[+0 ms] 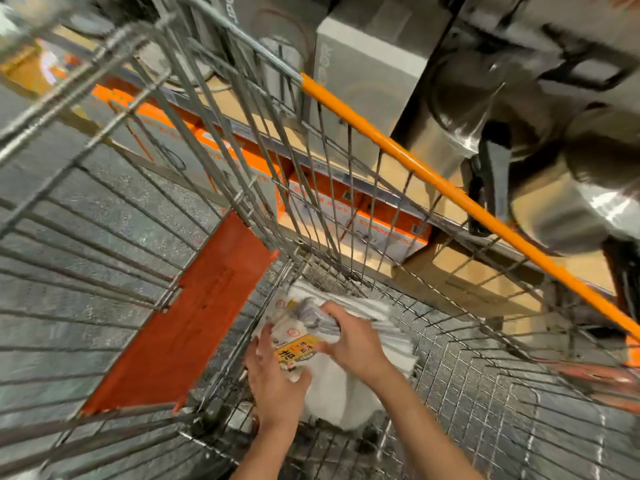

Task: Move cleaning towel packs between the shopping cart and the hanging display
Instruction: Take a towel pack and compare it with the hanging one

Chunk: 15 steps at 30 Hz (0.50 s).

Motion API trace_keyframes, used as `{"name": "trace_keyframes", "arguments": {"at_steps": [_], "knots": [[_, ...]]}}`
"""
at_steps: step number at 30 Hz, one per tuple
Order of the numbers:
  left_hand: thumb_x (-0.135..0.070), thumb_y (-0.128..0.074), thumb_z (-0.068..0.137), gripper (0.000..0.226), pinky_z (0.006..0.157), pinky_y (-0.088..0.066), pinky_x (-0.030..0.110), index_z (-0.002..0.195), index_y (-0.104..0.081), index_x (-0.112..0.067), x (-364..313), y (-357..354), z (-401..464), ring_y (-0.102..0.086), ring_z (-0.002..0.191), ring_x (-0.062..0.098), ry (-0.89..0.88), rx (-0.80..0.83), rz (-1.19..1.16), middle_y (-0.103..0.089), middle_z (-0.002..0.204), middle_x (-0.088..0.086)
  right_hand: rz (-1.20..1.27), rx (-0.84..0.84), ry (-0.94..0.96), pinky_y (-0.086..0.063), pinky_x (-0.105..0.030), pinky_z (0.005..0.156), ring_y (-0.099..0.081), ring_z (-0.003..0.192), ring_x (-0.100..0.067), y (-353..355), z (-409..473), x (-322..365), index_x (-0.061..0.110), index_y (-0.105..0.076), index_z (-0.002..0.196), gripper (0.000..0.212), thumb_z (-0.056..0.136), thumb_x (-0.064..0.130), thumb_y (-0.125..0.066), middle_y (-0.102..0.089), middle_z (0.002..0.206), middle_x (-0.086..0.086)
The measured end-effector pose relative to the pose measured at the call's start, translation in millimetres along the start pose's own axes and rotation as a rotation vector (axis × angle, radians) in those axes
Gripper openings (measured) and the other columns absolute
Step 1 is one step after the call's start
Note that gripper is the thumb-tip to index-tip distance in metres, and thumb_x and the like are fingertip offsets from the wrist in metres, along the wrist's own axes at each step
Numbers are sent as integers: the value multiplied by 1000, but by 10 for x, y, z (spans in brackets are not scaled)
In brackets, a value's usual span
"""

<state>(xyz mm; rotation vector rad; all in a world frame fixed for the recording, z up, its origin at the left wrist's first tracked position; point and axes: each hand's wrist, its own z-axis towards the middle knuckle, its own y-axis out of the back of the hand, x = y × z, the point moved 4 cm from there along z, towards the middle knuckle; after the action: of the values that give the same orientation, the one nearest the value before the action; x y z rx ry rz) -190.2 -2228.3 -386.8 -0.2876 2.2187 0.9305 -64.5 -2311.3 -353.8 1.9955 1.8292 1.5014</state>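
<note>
Looking straight down into a wire shopping cart, both bare arms reaching into its basket. Left hand low in the basket, fingers spread and pressed against the near edge of a towel pack, thumb curled up onto its yellow label; holding the pack from the left side. Right hand on top of the same pack, fingers curled over its upper end, thumb pinching beside the label; a firm hold on the pack. Pack itself wrapped in clear film, white cloth inside, lifted slightly at the label end, resting against a pile of white towels lying on the cart floor toward the far right corner. More white cloth under and just behind the wrists. Orange plastic panel of the folding seat flap tilted at the left of the basket, touching the wire wall. Orange handle bar running diagonally along the right rim. Beyond the cart, orange-and-white boxes on a low wooden shelf, grey cartons standing above, shiny steel pots at upper right. Grey speckled floor seen through the wires. Heavy motion blur over the whole view; label print unreadable.
</note>
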Motion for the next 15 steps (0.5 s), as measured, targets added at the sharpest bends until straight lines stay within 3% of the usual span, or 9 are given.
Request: {"name": "trace_keyframes", "arguments": {"at_steps": [3, 6, 8, 10, 12, 15], "knots": [[-9, -86, 58, 107, 101, -39, 54, 144, -25, -30, -307, 131, -64, -28, 134, 35, -144, 3, -22, -22, 147, 18, 88, -92, -17, -50, -36, 80, -61, 92, -17, 263, -191, 107, 41, -44, 106, 49, 71, 36, -79, -67, 104, 10], [-21, -87, 60, 106, 107, -33, 53, 146, -25, -30, -695, 332, -168, -18, 140, 25, -260, 14, -24, -19, 151, 15, 190, -180, -19, -51, -40, 82, -62, 97, -20, 560, -433, 262, 37, -47, 106, 48, 71, 35, -79, -67, 106, 6], [-32, -85, 61, 105, 107, -34, 50, 144, -22, -41, -971, 514, -278, -18, 140, 20, -358, 18, -85, -17, 151, 6, 295, -245, -25, -48, -37, 87, -59, 104, -17, 777, -627, 409, 29, -51, 112, 51, 70, 31, -80, -65, 112, 6], [-45, -77, 60, 98, 104, -38, 50, 140, -20, -52, -1269, 713, -399, -24, 138, 23, -487, -4, -141, -18, 149, -2, 386, -314, -9, -48, -35, 84, -60, 99, -11, 1013, -834, 600, 31, -54, 108, 49, 69, 23, -82, -66, 105, 11], [-54, -68, 62, 92, 101, -41, 52, 140, -19, -55, -1552, 895, -496, -25, 138, 23, -597, -19, -181, -15, 149, -12, 463, -374, 28, -48, -26, 79, -61, 94, -3, 1260, -1050, 825, 32, -55, 106, 50, 67, 18, -83, -66, 101, 13], [-61, -60, 64, 91, 108, -33, 52, 138, -7, -63, -2096, 1185, -672, -11, 142, 12, -760, -29, -121, 1, 148, -32, 555, -473, 101, -44, -9, 67, -59, 83, 5, 1677, -1375, 1160, 21, -56, 104, 50, 64, 12, -85, -64, 97, 12]]}}
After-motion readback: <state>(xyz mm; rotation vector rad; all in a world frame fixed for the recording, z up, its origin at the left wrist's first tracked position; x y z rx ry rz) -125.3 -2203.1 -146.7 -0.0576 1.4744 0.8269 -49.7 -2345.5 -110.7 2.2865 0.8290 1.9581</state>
